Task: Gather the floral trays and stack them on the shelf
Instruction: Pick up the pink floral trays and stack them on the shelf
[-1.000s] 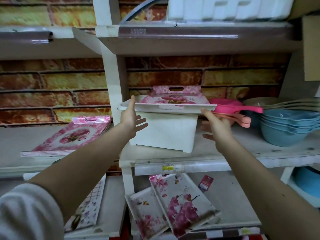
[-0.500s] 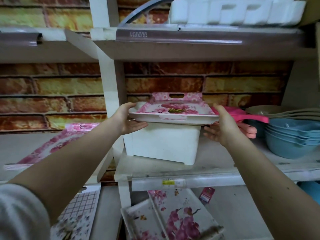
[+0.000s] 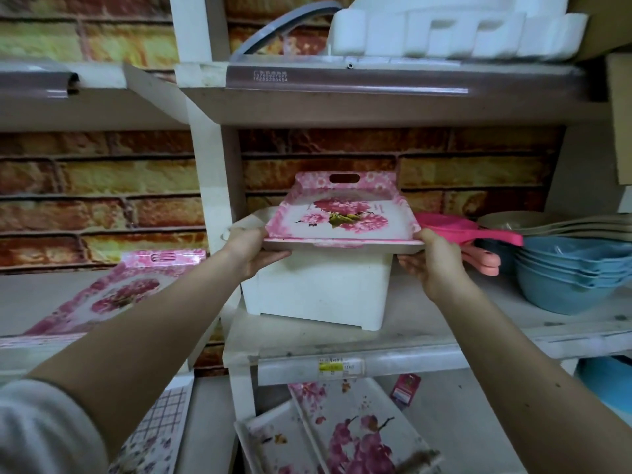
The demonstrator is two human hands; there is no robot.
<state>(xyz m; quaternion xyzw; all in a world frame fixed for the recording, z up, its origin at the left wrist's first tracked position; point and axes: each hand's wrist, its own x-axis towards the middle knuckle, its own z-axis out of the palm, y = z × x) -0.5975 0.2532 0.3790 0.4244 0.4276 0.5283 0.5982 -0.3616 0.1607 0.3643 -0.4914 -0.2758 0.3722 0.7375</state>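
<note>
Head view: left hand and right hand clamp the tray by its side rims over the box; probably light, stiff, slippery.

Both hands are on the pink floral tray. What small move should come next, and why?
Probably lift the pink floral tray clear of the white box: the left hand and right hand grip its near corners, and a second floral tray lies on the left shelf.

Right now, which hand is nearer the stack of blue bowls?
Right. The right hand grips the floral tray at its right edge, just left of the blue bowls; the left hand grips the tray's opposite edge, farther left.
</note>
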